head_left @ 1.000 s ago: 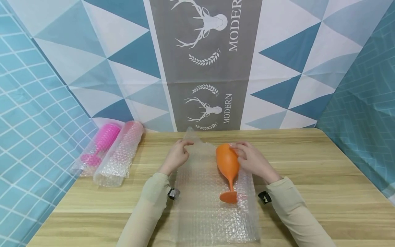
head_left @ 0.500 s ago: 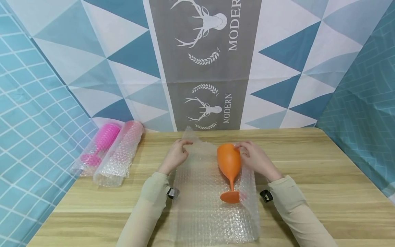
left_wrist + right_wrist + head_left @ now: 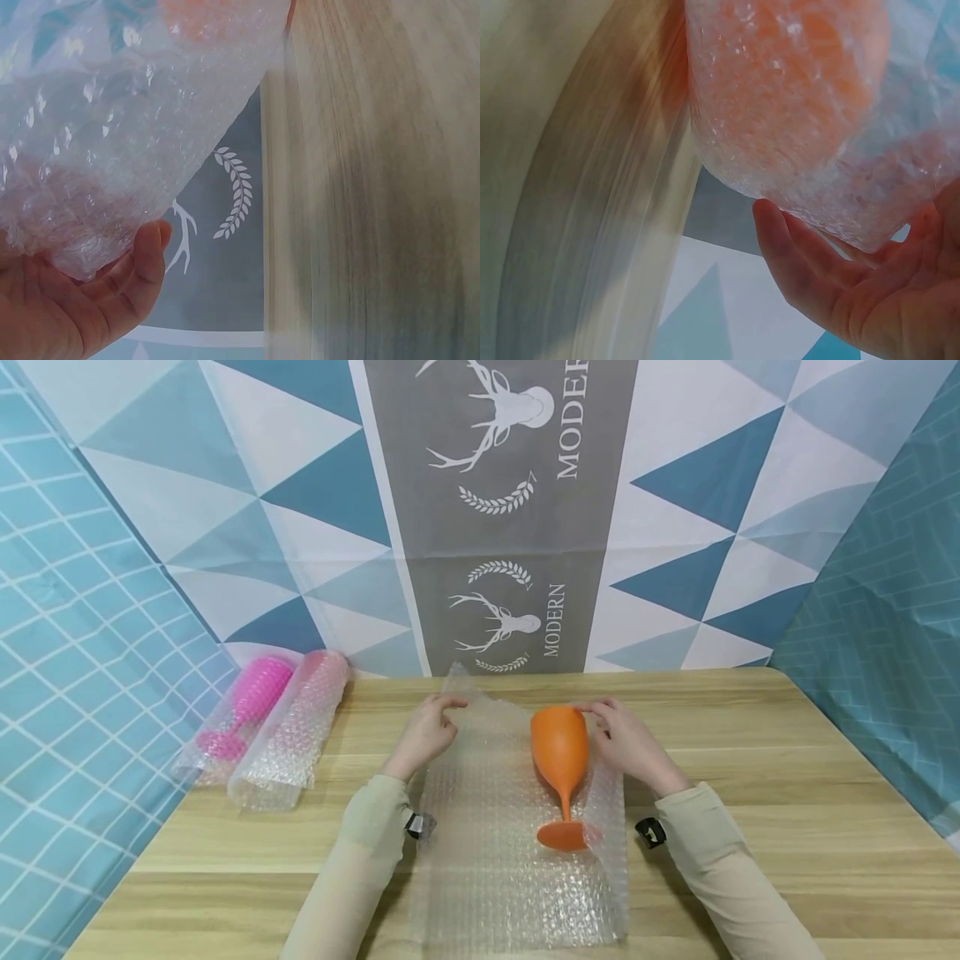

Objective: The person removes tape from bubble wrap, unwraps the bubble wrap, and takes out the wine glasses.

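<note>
An orange goblet point(image 3: 559, 747) lies on a sheet of bubble wrap point(image 3: 487, 877), its rim toward the wall and its foot toward the person. My left hand point(image 3: 426, 735) grips the sheet's far left part; the left wrist view shows curled fingers of this hand point(image 3: 90, 307) at the wrap's edge. Beside the goblet's rim, my right hand point(image 3: 630, 743) holds the far right part of the wrap. The right wrist view has this hand point(image 3: 855, 292) under the wrap point(image 3: 780, 157), with orange showing through. The right edge of the sheet is lifted beside the goblet.
At the far left of the wooden table point(image 3: 750, 752) lie a pink goblet in bubble wrap point(image 3: 258, 689) and, touching it, another wrapped roll point(image 3: 300, 727) with a reddish object inside. Patterned cloth point(image 3: 510, 535) stands behind the table.
The goblet has shifted slightly to the right. My right hand has moved a little right, and the wrap's right edge has risen beside the goblet. My left hand has hardly moved.
</note>
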`<state>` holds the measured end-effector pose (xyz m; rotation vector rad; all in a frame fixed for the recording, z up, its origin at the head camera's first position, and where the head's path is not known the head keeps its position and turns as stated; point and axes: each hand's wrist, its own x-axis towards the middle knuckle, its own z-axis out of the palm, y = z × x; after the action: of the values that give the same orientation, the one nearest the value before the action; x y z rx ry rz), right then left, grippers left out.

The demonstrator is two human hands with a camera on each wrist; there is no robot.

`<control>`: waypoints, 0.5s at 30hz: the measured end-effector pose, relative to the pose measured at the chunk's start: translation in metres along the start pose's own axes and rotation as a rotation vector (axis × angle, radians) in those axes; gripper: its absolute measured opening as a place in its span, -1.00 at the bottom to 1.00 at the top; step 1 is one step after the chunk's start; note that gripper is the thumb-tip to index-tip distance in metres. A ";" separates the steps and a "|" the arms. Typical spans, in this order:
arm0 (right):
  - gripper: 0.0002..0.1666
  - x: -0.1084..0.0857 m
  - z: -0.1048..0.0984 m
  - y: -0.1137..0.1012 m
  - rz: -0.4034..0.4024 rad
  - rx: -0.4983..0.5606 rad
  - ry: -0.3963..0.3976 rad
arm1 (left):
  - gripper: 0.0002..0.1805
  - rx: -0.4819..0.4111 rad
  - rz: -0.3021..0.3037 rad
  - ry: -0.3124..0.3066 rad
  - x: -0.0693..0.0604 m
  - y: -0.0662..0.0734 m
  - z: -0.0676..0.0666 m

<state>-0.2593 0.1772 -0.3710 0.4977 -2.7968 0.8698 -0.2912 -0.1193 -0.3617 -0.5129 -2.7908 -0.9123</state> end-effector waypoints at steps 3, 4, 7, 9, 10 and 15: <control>-0.47 0.000 -0.001 0.001 0.008 -0.004 -0.004 | -0.51 0.000 -0.001 0.001 0.001 0.000 -0.001; -0.47 0.000 -0.001 0.001 0.011 -0.003 -0.006 | -0.51 0.000 -0.002 0.002 0.001 0.000 -0.001; -0.45 0.000 -0.002 0.002 0.016 0.000 -0.010 | -0.52 0.007 0.001 0.005 0.001 -0.001 0.000; -0.43 0.000 -0.003 0.003 0.016 0.003 -0.010 | -0.52 0.012 0.007 0.008 0.001 -0.002 0.000; -0.42 0.000 -0.003 0.004 0.016 0.004 -0.010 | -0.52 0.014 0.010 0.007 0.001 -0.002 0.000; -0.37 0.000 -0.003 0.006 0.018 0.009 -0.012 | -0.51 0.018 0.011 0.004 0.001 -0.003 0.000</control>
<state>-0.2618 0.1841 -0.3714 0.4811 -2.8134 0.8856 -0.2935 -0.1213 -0.3626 -0.5227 -2.7874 -0.8840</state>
